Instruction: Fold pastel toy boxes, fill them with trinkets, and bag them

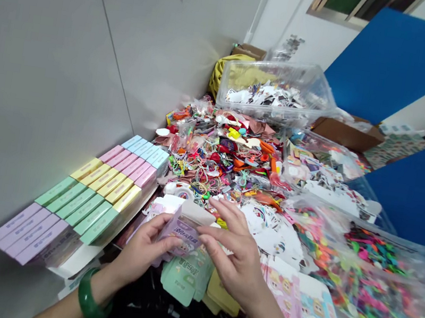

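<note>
A small purple printed box [181, 233] with its top flaps up is in front of me, above flat green cartons [186, 278]. My left hand [146, 245] grips its left side between thumb and fingers, with a green bangle on that wrist. Against the box's right side, my right hand [232, 253] has its fingers spread, the thumb and index finger near its edge. The inside of the box cannot be made out.
Rows of purple, green, yellow, pink and blue boxes [112, 181] stand at the left by a grey wall. Behind my hands is a heap of small colourful items [230, 151]. A clear bin [279, 91] sits at the back, with bags of plastic pieces [383, 277] at the right.
</note>
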Tool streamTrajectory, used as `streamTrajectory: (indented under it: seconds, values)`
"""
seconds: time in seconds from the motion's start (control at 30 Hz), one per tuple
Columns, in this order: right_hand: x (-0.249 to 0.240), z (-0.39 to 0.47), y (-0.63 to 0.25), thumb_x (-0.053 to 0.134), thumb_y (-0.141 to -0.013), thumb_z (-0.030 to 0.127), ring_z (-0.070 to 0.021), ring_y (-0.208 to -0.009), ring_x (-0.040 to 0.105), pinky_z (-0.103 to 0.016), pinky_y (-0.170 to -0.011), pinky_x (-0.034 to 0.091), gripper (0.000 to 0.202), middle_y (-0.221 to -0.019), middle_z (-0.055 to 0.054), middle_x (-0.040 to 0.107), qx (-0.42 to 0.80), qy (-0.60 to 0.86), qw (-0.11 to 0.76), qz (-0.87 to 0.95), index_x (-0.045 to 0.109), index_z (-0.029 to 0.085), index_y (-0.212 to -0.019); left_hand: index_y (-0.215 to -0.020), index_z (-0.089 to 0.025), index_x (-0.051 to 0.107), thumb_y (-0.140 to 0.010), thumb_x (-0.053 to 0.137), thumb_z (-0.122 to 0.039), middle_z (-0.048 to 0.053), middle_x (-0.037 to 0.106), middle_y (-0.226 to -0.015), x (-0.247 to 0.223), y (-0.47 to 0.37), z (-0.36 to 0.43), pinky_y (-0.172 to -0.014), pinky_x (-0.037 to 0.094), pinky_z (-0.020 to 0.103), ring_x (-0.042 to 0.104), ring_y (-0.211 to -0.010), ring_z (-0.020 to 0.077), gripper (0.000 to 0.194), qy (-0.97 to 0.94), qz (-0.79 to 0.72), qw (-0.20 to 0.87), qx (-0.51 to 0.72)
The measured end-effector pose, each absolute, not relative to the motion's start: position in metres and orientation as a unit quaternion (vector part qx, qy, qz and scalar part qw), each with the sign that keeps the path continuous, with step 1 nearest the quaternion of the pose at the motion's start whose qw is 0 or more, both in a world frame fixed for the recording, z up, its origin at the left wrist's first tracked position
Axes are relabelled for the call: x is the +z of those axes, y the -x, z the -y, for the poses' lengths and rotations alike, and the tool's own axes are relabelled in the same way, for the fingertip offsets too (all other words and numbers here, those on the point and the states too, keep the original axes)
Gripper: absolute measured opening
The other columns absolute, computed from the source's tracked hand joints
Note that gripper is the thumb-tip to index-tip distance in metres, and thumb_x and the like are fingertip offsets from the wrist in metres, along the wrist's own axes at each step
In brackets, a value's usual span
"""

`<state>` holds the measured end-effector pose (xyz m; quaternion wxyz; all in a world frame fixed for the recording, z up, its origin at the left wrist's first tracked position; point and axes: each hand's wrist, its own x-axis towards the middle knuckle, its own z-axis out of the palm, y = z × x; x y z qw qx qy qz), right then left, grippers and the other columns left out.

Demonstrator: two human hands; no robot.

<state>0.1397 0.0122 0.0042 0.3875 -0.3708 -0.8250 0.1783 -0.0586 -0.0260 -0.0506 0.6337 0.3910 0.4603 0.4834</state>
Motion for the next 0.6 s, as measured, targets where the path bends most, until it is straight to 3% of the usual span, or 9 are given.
streamTrajectory:
  seconds: [0.13, 0.23, 0.4, 0.47, 0.6]
  values:
    - [-0.008, -0.052, -0.167, 0.054, -0.089, 0.022, -0.0205, -0.095, 0.062, -0.036, -0.083, 0.050, 0.015, -0.101, -0.008, 0.068, 0.120, 0.475, 0.446, 0.749, 0.069, 0.021, -0.089, -0.110, -0.020, 0.058, -0.078, 0.072, -0.030, 0.004, 0.072, -0.104, -0.055, 0.069, 0.026, -0.082, 0.054, 0.029, 0.066, -0.092, 0.0189, 0.037, -0.351, -0.473, 0.627, 0.510]
    - [-0.028, -0.092, -0.185, 0.047, -0.089, 0.018, -0.0216, -0.088, 0.060, -0.035, -0.078, 0.049, 0.021, -0.094, -0.010, 0.068, 0.005, 0.543, 0.310, 0.780, 0.068, 0.016, -0.093, -0.113, -0.020, 0.057, -0.079, 0.071, -0.030, 0.006, 0.071, -0.108, -0.058, 0.076, 0.025, -0.079, 0.055, 0.031, 0.067, -0.093, 0.0210, 0.037, -0.335, -0.466, 0.628, 0.525]
    - [-0.052, -0.127, -0.177, 0.051, -0.085, 0.016, -0.0257, -0.106, 0.050, -0.035, -0.086, 0.041, 0.036, -0.118, -0.011, 0.063, -0.044, 0.471, 0.078, 0.877, 0.060, 0.017, -0.120, -0.111, -0.020, 0.059, -0.077, 0.073, -0.028, 0.005, 0.072, -0.107, -0.055, 0.077, 0.024, -0.087, 0.053, 0.031, 0.067, -0.098, 0.0210, 0.038, -0.367, -0.465, 0.604, 0.533]
    - [-0.055, -0.133, -0.169, 0.052, -0.085, 0.016, -0.0262, -0.101, 0.050, -0.035, -0.083, 0.039, 0.032, -0.108, -0.013, 0.065, -0.054, 0.458, 0.034, 0.886, 0.062, 0.016, -0.115, -0.106, -0.019, 0.061, -0.074, 0.076, -0.027, 0.005, 0.072, -0.105, -0.053, 0.074, 0.024, -0.088, 0.052, 0.031, 0.066, -0.098, 0.0206, 0.036, -0.380, -0.468, 0.593, 0.534]
    - [-0.058, -0.142, -0.162, 0.053, -0.082, 0.012, -0.0272, -0.095, 0.052, -0.036, -0.080, 0.039, 0.021, -0.094, -0.014, 0.065, -0.050, 0.456, 0.033, 0.888, 0.066, 0.012, -0.097, -0.102, -0.019, 0.062, -0.073, 0.076, -0.025, 0.004, 0.072, -0.101, -0.053, 0.070, 0.026, -0.088, 0.052, 0.029, 0.066, -0.096, 0.0188, 0.033, -0.395, -0.469, 0.580, 0.536]
